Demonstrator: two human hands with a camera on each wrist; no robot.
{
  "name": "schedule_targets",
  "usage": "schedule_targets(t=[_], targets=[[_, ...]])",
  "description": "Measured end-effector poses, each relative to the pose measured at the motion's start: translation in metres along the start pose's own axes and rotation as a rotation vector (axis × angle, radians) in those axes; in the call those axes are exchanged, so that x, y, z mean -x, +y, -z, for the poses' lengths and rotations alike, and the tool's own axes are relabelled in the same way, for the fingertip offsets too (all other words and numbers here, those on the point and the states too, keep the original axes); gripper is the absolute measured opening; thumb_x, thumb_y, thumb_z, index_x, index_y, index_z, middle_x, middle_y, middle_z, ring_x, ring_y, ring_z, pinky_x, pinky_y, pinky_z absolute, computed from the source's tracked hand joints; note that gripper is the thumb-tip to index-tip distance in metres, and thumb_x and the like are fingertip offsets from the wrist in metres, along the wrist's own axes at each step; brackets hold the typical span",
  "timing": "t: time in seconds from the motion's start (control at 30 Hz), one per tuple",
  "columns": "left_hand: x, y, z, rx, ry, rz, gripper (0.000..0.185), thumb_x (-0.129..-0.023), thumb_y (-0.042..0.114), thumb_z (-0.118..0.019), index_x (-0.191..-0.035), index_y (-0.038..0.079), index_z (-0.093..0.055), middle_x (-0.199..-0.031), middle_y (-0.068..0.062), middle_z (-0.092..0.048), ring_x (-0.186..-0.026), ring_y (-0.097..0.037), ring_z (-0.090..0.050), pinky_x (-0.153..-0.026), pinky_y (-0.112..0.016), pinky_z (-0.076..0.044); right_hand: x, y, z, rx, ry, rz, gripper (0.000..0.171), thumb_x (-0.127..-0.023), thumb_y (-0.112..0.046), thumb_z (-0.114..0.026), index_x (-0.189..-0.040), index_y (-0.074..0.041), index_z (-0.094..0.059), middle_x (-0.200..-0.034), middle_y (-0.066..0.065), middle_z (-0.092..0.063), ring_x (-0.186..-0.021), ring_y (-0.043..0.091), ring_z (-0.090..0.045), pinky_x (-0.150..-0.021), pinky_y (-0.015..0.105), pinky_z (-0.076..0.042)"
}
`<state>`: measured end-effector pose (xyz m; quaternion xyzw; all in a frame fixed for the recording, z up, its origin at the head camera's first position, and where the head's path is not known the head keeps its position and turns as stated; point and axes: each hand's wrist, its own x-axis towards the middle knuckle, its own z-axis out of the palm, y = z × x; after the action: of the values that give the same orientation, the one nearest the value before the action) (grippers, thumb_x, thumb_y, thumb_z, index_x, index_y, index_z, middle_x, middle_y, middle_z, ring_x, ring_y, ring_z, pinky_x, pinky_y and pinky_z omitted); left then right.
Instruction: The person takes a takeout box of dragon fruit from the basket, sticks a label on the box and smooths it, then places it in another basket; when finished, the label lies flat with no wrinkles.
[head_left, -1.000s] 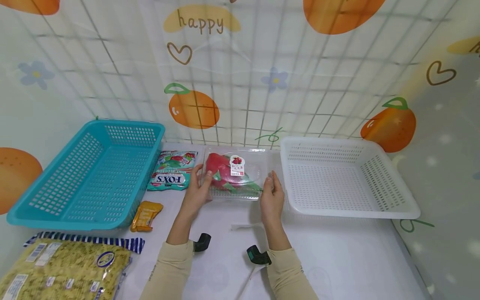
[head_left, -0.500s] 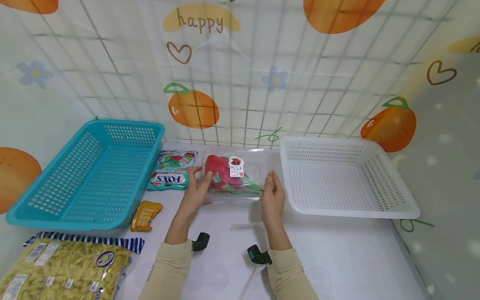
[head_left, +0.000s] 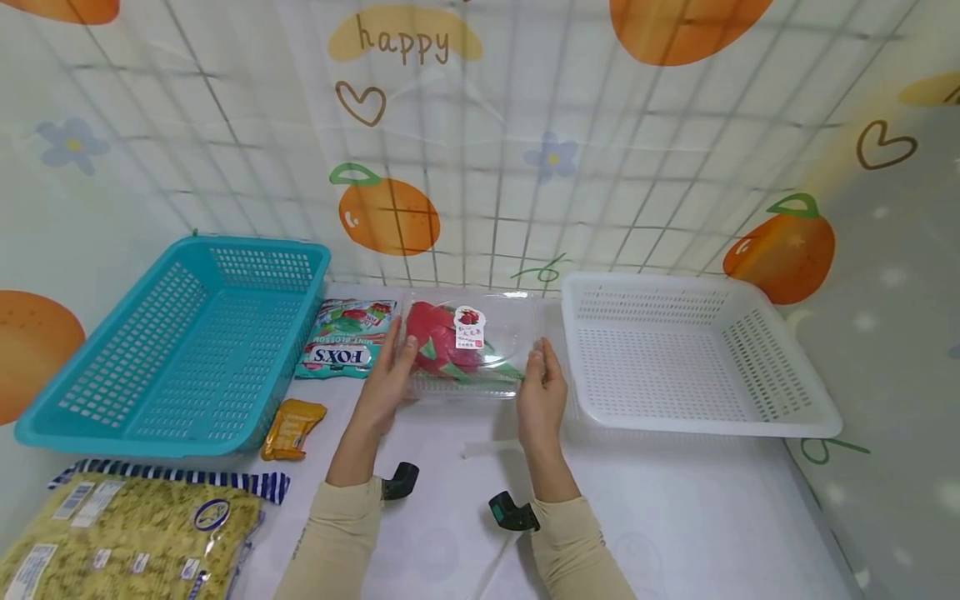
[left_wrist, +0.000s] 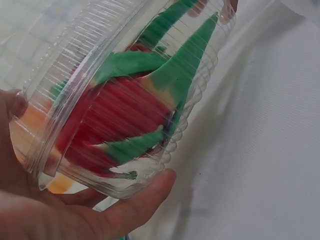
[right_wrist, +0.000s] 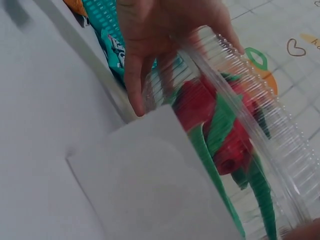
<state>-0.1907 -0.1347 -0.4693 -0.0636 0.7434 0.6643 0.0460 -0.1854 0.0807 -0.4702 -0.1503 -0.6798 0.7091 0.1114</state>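
Observation:
A clear plastic clamshell box (head_left: 513, 321) with a red and green dragon fruit (head_left: 435, 337) inside is held between both hands, its lid closed and bearing a white sticker (head_left: 469, 327). My left hand (head_left: 385, 383) grips the left end, thumb on top at the edge; in the left wrist view its fingers (left_wrist: 145, 200) reach beneath the box. At the opposite end my right hand (head_left: 542, 396) grips the side, its thumb against the box. The right wrist view shows the left hand (right_wrist: 170, 25) at the far end and only a bit of the right hand.
A teal basket (head_left: 225, 333) stands left, a white basket (head_left: 690, 358) right. Between teal basket and box lies a FOX'S candy bag (head_left: 347, 337). An orange packet (head_left: 292, 429) and a large yellowish bag (head_left: 135, 533) lie nearer. A white square piece (right_wrist: 155, 175) shows in the right wrist view.
The box has shifted slightly left and away, with both hands moving along and keeping their grip. The baskets and packets stay where they were.

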Motion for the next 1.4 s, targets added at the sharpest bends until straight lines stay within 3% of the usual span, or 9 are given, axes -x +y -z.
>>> schedule_targets(t=[0.3, 0.5, 0.6, 0.8, 1.03, 1.4], targets=[[0.003, 0.015, 0.002, -0.051, 0.034, -0.029, 0.072, -0.104, 0.056, -0.046, -0.164, 0.039, -0.01, -0.174, -0.001, -0.007, -0.16, -0.035, -0.005, -0.114, -0.075, -0.027, 0.006, -0.009, -0.001, -0.022, -0.022, 0.008, 0.051, -0.111, -0.028, -0.042, -0.157, -0.008, -0.038, -0.163, 0.009, -0.04, -0.155, 0.024, -0.03, -0.127, 0.043, -0.026], [0.005, 0.029, 0.007, -0.095, 0.042, -0.018, 0.071, -0.103, 0.056, -0.046, -0.163, 0.041, -0.012, -0.173, -0.003, -0.011, -0.159, -0.036, -0.009, -0.112, -0.07, -0.036, 0.01, -0.014, -0.002, -0.061, -0.009, -0.022, 0.052, -0.11, -0.028, -0.044, -0.157, -0.008, -0.038, -0.162, 0.008, -0.042, -0.153, 0.025, -0.033, -0.126, 0.044, -0.028], [0.004, 0.036, 0.011, -0.11, 0.047, -0.032, 0.071, -0.104, 0.055, -0.046, -0.164, 0.037, -0.013, -0.173, -0.004, -0.013, -0.159, -0.035, -0.013, -0.112, -0.066, -0.04, 0.012, -0.019, -0.004, -0.079, -0.017, -0.016, 0.052, -0.11, -0.027, -0.044, -0.157, -0.008, -0.038, -0.162, 0.008, -0.041, -0.152, 0.025, -0.034, -0.126, 0.044, -0.03], [0.004, 0.049, 0.019, -0.15, 0.072, -0.034, 0.071, -0.105, 0.056, -0.043, -0.165, 0.034, -0.013, -0.172, -0.006, -0.017, -0.157, -0.037, -0.02, -0.115, -0.066, -0.036, 0.016, -0.033, -0.009, -0.012, -0.035, -0.015, 0.053, -0.107, -0.03, -0.048, -0.157, -0.013, -0.039, -0.164, 0.007, -0.038, -0.154, 0.029, -0.03, -0.126, 0.048, -0.029], [0.006, 0.062, 0.033, -0.199, 0.111, 0.007, 0.07, -0.104, 0.059, -0.041, -0.164, 0.038, -0.013, -0.173, -0.005, -0.014, -0.158, -0.036, -0.014, -0.116, -0.072, -0.029, 0.02, -0.046, -0.019, 0.047, -0.069, -0.017, 0.055, -0.106, -0.03, -0.051, -0.157, -0.016, -0.039, -0.165, 0.005, -0.037, -0.157, 0.027, -0.024, -0.128, 0.047, -0.023], [0.008, 0.075, 0.046, -0.257, 0.122, -0.013, 0.069, -0.103, 0.062, -0.039, -0.164, 0.039, -0.014, -0.173, -0.005, -0.015, -0.158, -0.038, -0.014, -0.114, -0.074, -0.03, 0.029, -0.056, -0.032, 0.116, -0.093, 0.029, 0.059, -0.107, -0.032, -0.046, -0.16, -0.011, -0.031, -0.167, 0.01, -0.03, -0.158, 0.028, -0.022, -0.128, 0.05, -0.021]])
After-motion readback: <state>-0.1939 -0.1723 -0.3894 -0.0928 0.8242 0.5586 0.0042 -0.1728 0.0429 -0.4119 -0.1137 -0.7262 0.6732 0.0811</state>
